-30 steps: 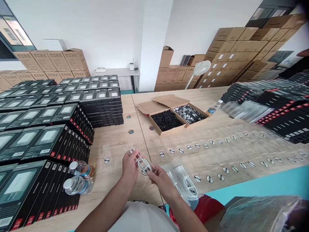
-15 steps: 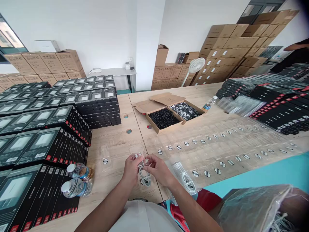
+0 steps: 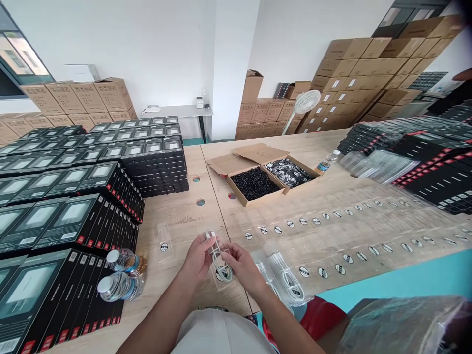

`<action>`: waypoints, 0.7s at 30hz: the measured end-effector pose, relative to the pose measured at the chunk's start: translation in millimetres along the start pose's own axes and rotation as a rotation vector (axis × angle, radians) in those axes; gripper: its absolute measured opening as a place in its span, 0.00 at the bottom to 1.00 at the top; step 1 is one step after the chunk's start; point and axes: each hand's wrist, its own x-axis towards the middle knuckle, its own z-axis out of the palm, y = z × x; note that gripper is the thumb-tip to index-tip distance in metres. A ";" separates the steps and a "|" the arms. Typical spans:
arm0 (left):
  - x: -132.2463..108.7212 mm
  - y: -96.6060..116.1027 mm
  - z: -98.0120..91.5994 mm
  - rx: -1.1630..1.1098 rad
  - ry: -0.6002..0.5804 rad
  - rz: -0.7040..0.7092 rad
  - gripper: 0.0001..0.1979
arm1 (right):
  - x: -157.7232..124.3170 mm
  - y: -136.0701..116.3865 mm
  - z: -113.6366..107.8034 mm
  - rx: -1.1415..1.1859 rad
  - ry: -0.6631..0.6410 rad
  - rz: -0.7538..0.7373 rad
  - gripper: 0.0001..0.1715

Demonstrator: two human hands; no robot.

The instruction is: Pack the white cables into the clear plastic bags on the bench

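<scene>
Near the front edge of the wooden table, a coiled white cable (image 3: 222,268) lies against a clear plastic bag (image 3: 218,284) with a round black-and-white label. My left hand (image 3: 199,255) pinches the cable and bag near the white connector ends. On the other side, my right hand (image 3: 240,263) has its fingers closed at the bag's right edge. Just right of it lie bagged white cables (image 3: 287,280), coiled. A flat clear bag (image 3: 164,241) with a label rests to the left.
Stacked black boxes (image 3: 84,216) and two bottles (image 3: 123,285) stand left. An open carton (image 3: 254,200) of small black parts sits mid-table. Rows of labelled clear bags (image 3: 324,246) cover the right side, before more black boxes (image 3: 435,167). A fan (image 3: 307,102) stands behind.
The cable and bag are now held together, with the connector ends lying over the clear plastic. My right hand has moved slightly down the bag's side. The view has shifted slightly left.
</scene>
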 end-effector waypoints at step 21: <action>-26.8 -44.3 11.7 0.281 -0.142 -0.018 0.43 | -33.3 -6.9 -5.5 0.038 0.336 0.008 0.27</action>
